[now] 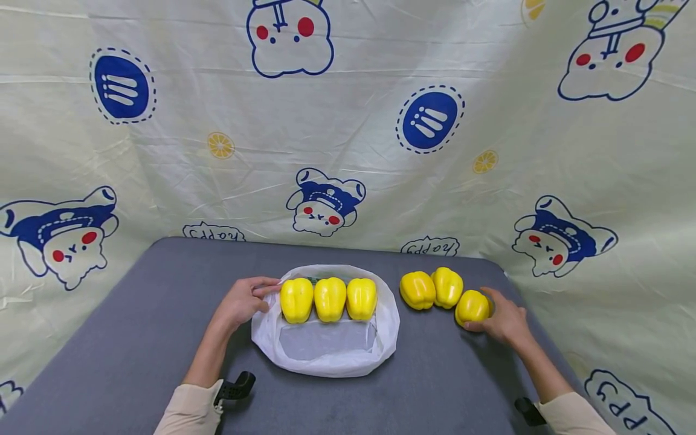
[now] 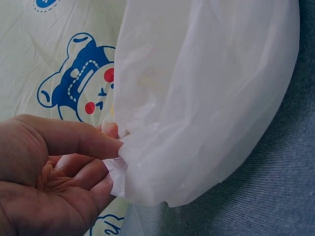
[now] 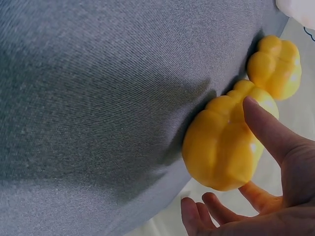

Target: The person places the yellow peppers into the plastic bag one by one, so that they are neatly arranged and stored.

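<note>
A white plastic bag (image 1: 326, 366) lies on the table with its mouth spread wide. Three yellow bell peppers (image 1: 330, 299) sit side by side in the back part of the bag's mouth. My left hand (image 1: 247, 302) pinches the bag's left rim between thumb and fingers; the left wrist view shows the thin plastic (image 2: 206, 108) bunched at the fingertips. On the right, three more yellow bell peppers stand close together. My right hand (image 1: 502, 317) has thumb and fingers about the nearest pepper (image 1: 472, 307), and this pepper (image 3: 221, 147) still appears against the table in the right wrist view.
The two other loose peppers (image 1: 432, 288) are just left of the right hand. A grey cloth-covered table (image 1: 136, 338) lies under everything. Behind and beside it hangs a pale printed sheet (image 1: 348, 121). Dark straps (image 1: 236, 386) circle the wrists.
</note>
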`<state>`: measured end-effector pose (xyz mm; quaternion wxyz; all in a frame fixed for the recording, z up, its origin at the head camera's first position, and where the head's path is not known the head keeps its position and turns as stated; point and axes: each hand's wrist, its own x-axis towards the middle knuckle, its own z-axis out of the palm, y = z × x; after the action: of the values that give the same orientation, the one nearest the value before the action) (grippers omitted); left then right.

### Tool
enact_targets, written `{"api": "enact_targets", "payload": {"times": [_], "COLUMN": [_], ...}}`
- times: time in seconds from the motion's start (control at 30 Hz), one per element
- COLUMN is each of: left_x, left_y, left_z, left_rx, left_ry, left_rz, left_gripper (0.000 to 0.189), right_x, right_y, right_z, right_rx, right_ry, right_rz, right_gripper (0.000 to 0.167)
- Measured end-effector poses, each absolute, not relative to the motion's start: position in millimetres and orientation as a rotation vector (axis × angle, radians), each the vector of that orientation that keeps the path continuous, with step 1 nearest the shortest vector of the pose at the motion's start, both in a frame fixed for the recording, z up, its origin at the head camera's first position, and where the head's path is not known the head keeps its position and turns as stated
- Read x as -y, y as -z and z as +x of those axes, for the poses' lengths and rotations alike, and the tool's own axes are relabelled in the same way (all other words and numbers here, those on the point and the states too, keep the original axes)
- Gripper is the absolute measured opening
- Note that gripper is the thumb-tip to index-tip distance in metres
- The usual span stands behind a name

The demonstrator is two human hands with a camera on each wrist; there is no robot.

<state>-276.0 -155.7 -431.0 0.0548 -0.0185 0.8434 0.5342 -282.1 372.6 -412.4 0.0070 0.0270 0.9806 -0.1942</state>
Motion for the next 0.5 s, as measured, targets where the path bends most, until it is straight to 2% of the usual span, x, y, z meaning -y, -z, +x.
{"api": "enact_targets", "payload": {"times": [0.5], "left_x": [155.5], "left_y": [430.8], "left_z": [-275.1], "left_rx": [-2.551], "left_ry": [-1.628], "left_rz": [-0.062], "left_gripper": [0.056], "right_x": [-376.4], "right_y": [414.7], "right_z": [-282.7], "right_rx": [-3.026], "right_ry": [0.660], "right_rz": [0.112], "right_gripper": [0.099]}}
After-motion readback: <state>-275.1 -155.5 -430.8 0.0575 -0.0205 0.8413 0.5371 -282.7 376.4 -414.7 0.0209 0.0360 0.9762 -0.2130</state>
